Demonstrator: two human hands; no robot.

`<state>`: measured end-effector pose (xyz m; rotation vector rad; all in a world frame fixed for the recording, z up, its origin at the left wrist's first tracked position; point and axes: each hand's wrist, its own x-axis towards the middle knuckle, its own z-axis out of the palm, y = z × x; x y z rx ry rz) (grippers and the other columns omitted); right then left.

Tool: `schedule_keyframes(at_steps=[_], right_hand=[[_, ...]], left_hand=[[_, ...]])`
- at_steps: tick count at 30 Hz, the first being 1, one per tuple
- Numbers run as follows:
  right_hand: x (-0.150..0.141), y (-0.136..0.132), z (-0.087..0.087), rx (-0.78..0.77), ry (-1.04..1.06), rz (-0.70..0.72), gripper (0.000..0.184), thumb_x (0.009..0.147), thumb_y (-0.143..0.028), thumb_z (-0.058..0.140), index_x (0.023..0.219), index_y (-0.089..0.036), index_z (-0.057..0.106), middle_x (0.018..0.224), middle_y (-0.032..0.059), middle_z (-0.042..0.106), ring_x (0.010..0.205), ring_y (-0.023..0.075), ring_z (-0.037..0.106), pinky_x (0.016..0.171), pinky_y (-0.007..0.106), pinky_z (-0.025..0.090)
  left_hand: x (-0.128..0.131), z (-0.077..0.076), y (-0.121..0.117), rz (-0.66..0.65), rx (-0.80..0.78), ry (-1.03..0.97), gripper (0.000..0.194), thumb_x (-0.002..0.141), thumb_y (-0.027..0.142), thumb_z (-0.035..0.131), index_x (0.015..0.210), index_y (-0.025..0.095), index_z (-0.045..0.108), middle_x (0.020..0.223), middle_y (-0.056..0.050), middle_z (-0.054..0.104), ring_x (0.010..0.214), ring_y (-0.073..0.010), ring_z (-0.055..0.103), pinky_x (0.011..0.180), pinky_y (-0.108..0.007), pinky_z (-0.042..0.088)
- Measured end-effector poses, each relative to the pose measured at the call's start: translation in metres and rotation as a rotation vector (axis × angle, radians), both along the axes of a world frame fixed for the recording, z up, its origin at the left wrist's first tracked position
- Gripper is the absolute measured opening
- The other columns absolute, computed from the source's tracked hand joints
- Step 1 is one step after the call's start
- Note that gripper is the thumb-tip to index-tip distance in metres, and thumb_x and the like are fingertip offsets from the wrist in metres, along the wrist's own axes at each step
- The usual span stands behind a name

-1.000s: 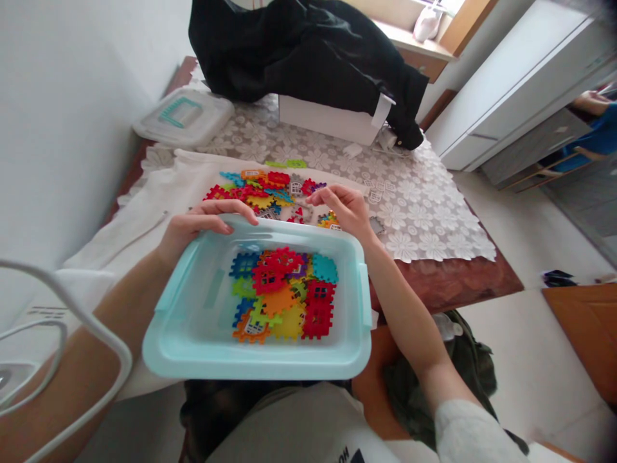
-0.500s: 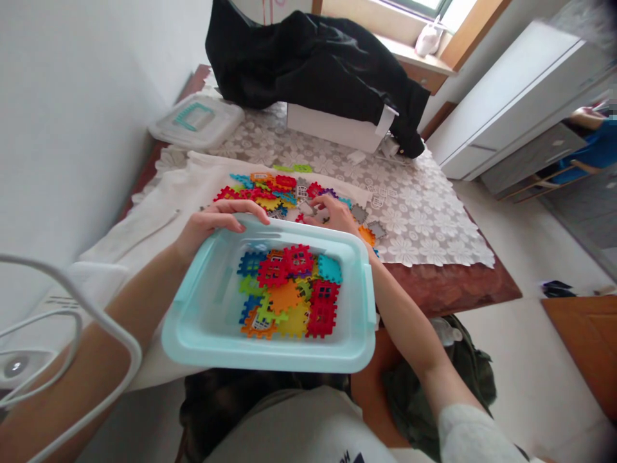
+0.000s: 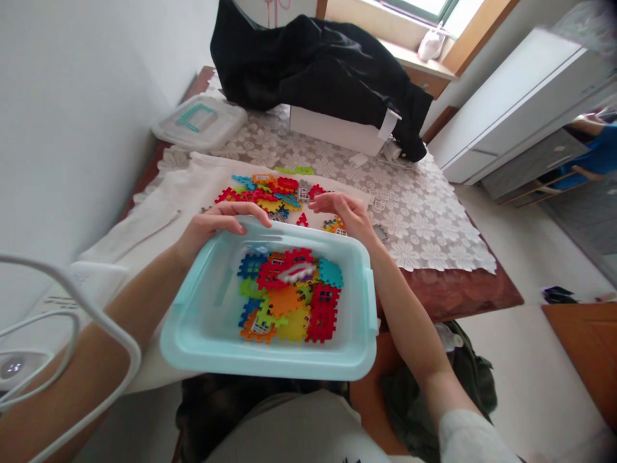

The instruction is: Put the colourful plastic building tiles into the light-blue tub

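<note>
My left hand [image 3: 214, 225] is closed on the far rim of a pale blue plastic bin [image 3: 270, 368] that rests at the table's near edge over my lap. Inside the bin lies a heap of colourful interlocking plastic tiles [image 3: 289, 305]. A blurred grey-white tile [image 3: 296, 271] sits on top of that heap. My right hand [image 3: 346, 213] hovers just past the bin's far rim with its fingers stretched out and nothing in them. Beyond both hands a pile of loose tiles [image 3: 267, 190] lies on a white cloth [image 3: 159, 193].
The bin's lid [image 3: 200, 122] lies at the table's far left. A black garment [image 3: 313, 64] drapes over a white box [image 3: 337, 132] at the back. A lace tablecloth [image 3: 424, 222] covers the table. A white cable [image 3: 96, 321] loops at left. A dark bag [image 3: 465, 363] sits on the floor.
My right hand reached down into the loose pile, then lifted back with its fingers open. A grey-white tile now shows blurred on the heap in the bin. My left hand stayed on the rim.
</note>
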<state>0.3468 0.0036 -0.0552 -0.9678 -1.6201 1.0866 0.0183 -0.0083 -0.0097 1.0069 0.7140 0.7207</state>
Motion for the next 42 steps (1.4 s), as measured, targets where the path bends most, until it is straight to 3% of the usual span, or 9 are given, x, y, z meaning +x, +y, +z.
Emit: schedule_keyframes(at_steps=[5,9,15,21,28,32,37,40,42], right_hand=[[-0.005,0.005,-0.016,0.137,-0.720,-0.010,0.050,0.105,-0.043,0.083,0.153,-0.029,0.079,0.168,0.0124,0.074,0.160,0.0380,0.064,0.140,0.060,0.042],[-0.011,0.008,-0.016,0.129,-0.972,0.060,0.029,0.108,-0.027,0.077,0.135,-0.026,0.087,0.151,0.0138,0.083,0.149,0.0358,0.070,0.133,0.052,0.045],[-0.010,0.013,-0.022,0.123,-0.897,0.022,0.014,0.100,-0.024,0.078,0.112,-0.023,0.086,0.124,0.0111,0.088,0.119,0.0284,0.077,0.108,0.039,0.052],[-0.009,0.007,-0.029,0.104,-0.506,0.007,0.005,0.092,-0.028,0.069,0.094,-0.023,0.071,0.092,0.0002,0.077,0.085,0.0180,0.067,0.081,0.031,0.050],[-0.007,0.012,-0.018,-0.006,0.047,-0.160,0.025,0.082,-0.039,0.085,0.094,-0.027,0.067,0.091,-0.0013,0.070,0.082,0.0168,0.065,0.078,0.032,0.057],[0.000,0.004,0.002,-0.072,0.293,-0.077,0.041,0.081,-0.055,0.098,0.099,-0.030,0.071,0.092,-0.0020,0.069,0.077,0.0149,0.063,0.073,0.029,0.058],[0.006,-0.007,0.017,-0.051,0.102,0.070,0.044,0.096,-0.071,0.087,0.104,-0.028,0.084,0.098,0.0035,0.082,0.093,0.0210,0.076,0.091,0.037,0.064],[0.018,-0.001,0.012,0.047,-0.220,-0.088,0.043,0.103,-0.067,0.078,0.109,-0.026,0.086,0.112,0.0085,0.086,0.109,0.0271,0.079,0.106,0.046,0.064],[0.029,0.004,0.003,0.108,-0.520,-0.236,0.042,0.101,-0.059,0.080,0.124,-0.024,0.086,0.137,0.0142,0.083,0.132,0.0353,0.074,0.123,0.057,0.057]], left_hand=[[-0.001,-0.002,0.002,-0.008,-0.009,-0.004,0.030,0.071,0.014,0.084,0.099,0.014,0.095,0.094,-0.008,0.091,0.070,-0.0198,0.081,0.064,-0.023,0.066],[-0.002,-0.002,0.001,0.000,0.001,-0.006,0.031,0.072,0.013,0.083,0.100,0.014,0.096,0.096,-0.008,0.091,0.075,-0.0193,0.081,0.068,-0.022,0.065],[-0.002,-0.004,0.001,-0.003,-0.002,0.000,0.031,0.071,0.014,0.084,0.100,0.014,0.096,0.095,-0.008,0.091,0.074,-0.0194,0.080,0.068,-0.022,0.065],[-0.002,-0.005,0.002,-0.012,0.000,-0.003,0.032,0.071,0.014,0.083,0.100,0.015,0.096,0.094,-0.008,0.091,0.072,-0.0187,0.080,0.067,-0.022,0.065],[-0.002,-0.005,0.002,-0.011,-0.005,-0.010,0.032,0.072,0.013,0.083,0.101,0.015,0.096,0.097,-0.008,0.092,0.075,-0.0195,0.082,0.069,-0.022,0.065],[-0.001,-0.003,0.000,-0.010,0.003,-0.024,0.031,0.073,0.013,0.083,0.100,0.015,0.096,0.096,-0.008,0.092,0.075,-0.0192,0.081,0.067,-0.022,0.065],[-0.001,-0.002,0.000,-0.012,0.003,-0.022,0.031,0.073,0.013,0.082,0.100,0.015,0.096,0.095,-0.008,0.091,0.073,-0.0189,0.081,0.066,-0.021,0.063],[-0.001,-0.003,0.000,-0.012,0.007,-0.019,0.031,0.073,0.013,0.081,0.100,0.014,0.096,0.097,-0.008,0.092,0.076,-0.0193,0.082,0.069,-0.021,0.065],[-0.001,-0.003,0.000,-0.010,0.011,-0.017,0.031,0.074,0.012,0.080,0.100,0.015,0.096,0.097,-0.007,0.092,0.077,-0.0192,0.082,0.069,-0.021,0.065]])
